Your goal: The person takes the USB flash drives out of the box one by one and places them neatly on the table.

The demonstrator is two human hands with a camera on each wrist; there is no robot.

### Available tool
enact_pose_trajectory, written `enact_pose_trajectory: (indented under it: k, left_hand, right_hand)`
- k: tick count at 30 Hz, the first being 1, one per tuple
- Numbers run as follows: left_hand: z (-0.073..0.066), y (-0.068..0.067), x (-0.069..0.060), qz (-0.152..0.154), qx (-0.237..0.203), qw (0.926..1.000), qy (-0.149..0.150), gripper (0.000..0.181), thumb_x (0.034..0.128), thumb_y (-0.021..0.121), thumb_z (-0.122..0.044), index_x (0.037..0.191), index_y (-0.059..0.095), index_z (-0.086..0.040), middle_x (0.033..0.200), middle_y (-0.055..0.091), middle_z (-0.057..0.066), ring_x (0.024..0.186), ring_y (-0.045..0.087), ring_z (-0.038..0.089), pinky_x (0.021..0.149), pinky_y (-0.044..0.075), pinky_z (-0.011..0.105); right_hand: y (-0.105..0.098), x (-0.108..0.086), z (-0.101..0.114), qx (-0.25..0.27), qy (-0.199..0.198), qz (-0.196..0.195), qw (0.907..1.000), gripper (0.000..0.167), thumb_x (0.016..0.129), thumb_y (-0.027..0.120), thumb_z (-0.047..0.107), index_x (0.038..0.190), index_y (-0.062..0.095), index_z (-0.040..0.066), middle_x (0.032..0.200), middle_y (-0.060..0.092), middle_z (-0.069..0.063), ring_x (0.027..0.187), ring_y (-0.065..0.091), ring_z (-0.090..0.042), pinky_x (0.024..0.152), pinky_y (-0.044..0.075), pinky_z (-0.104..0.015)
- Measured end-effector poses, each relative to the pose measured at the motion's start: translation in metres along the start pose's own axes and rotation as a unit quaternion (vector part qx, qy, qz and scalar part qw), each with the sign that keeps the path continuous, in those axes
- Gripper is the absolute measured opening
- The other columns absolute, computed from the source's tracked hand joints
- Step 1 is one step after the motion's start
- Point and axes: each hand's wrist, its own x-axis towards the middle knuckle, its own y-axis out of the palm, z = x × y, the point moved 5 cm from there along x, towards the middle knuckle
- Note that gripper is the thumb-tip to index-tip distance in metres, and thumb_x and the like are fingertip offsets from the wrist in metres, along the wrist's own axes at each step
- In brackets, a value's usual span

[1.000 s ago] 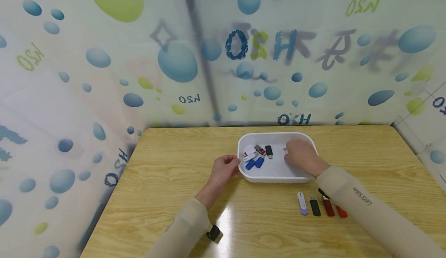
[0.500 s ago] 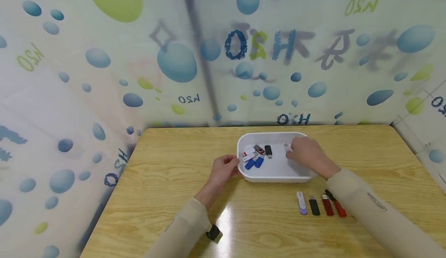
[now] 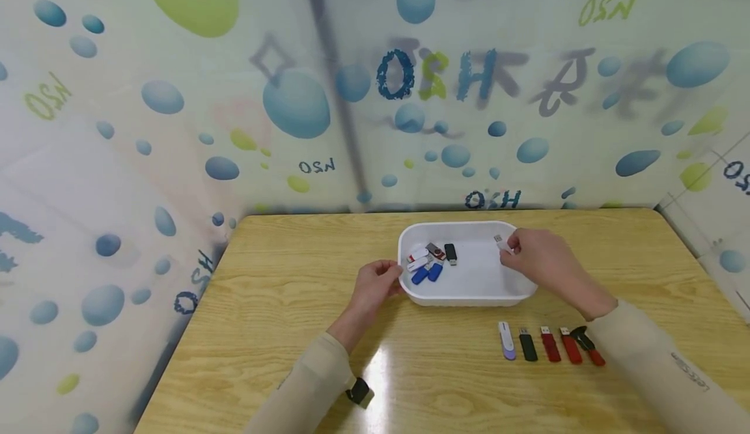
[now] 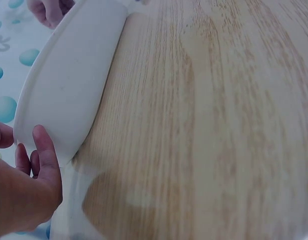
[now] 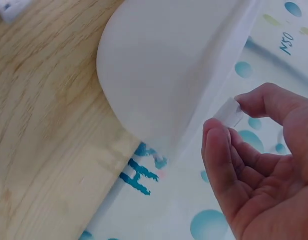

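Observation:
Between thumb and fingertips, my right hand point(image 3: 547, 265) pinches a small white USB flash drive point(image 3: 500, 243), its metal plug pointing up and left over the right end of a white plastic tray point(image 3: 463, 302). The right wrist view shows the white drive point(image 5: 228, 112) held just outside the tray wall point(image 5: 158, 65). My left hand point(image 3: 375, 284) grips the tray's left rim, thumb and fingers on either side of it. In the tray's left half lie several flash drives: a black one point(image 3: 450, 254), blue ones point(image 3: 435, 272), white ones point(image 3: 418, 264) and a silver-and-brown one point(image 3: 435, 250).
In front of the tray's right side, several flash drives stand in a row on the wooden table point(image 3: 281, 330): white-purple point(image 3: 507, 341), black point(image 3: 528, 345), dark red point(image 3: 550, 345), red point(image 3: 571, 346) and another red one point(image 3: 596, 357). A patterned curtain point(image 3: 375, 95) hangs behind the table.
My right hand has moved right with the white flash drive, from inside the tray to its right rim. The row's right end has come out from under the sleeve. My left hand stays put.

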Motion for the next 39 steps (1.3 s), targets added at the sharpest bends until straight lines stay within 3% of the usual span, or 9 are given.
enact_pose_trajectory:
  k: [13, 22, 31, 39]
  left_hand:
    - [-0.001, -0.001, -0.001, 0.005, 0.003, 1.0000, -0.008, 0.034, 0.0999, 0.064, -0.016, 0.125, 0.062, 0.007, 0.114, 0.063, 0.015, 0.090, 0.064, 0.020, 0.084, 0.062, 0.036]
    - [0.002, -0.001, 0.000, 0.001, 0.001, 1.0000, -0.004, 0.031, 0.0991, 0.064, -0.013, 0.122, 0.063, 0.007, 0.112, 0.064, 0.016, 0.089, 0.065, 0.020, 0.082, 0.062, 0.033]
    - [0.002, -0.001, 0.001, -0.001, 0.002, 1.0000, -0.002, 0.032, 0.0996, 0.063, -0.013, 0.123, 0.063, 0.008, 0.113, 0.064, 0.016, 0.090, 0.066, 0.021, 0.083, 0.062, 0.034]
    - [0.000, -0.001, -0.001, 0.006, 0.003, 1.0000, -0.004, 0.034, 0.1011, 0.062, -0.015, 0.126, 0.062, 0.008, 0.116, 0.064, 0.017, 0.094, 0.066, 0.022, 0.087, 0.061, 0.039]
  right_hand:
    - [-0.019, -0.032, -0.021, 0.014, 0.017, -0.021, 0.9995, 0.028, 0.093, 0.071, 0.023, 0.098, 0.066, -0.005, 0.077, 0.059, -0.006, 0.064, 0.049, -0.020, 0.052, 0.038, -0.030]
    - [-0.028, -0.055, -0.044, 0.004, 0.028, -0.042, 0.9987, 0.033, 0.093, 0.069, 0.024, 0.100, 0.066, -0.008, 0.081, 0.064, -0.009, 0.064, 0.052, -0.020, 0.052, 0.042, -0.030]
    - [-0.034, -0.077, -0.074, 0.002, 0.048, -0.034, 0.9983, 0.039, 0.094, 0.068, 0.028, 0.104, 0.067, -0.010, 0.086, 0.070, -0.011, 0.070, 0.059, -0.021, 0.056, 0.049, -0.032]
    - [-0.031, -0.096, -0.102, -0.010, 0.090, -0.027, 0.9955, 0.043, 0.096, 0.068, 0.028, 0.102, 0.066, -0.014, 0.083, 0.070, -0.014, 0.070, 0.064, -0.027, 0.058, 0.055, -0.044]
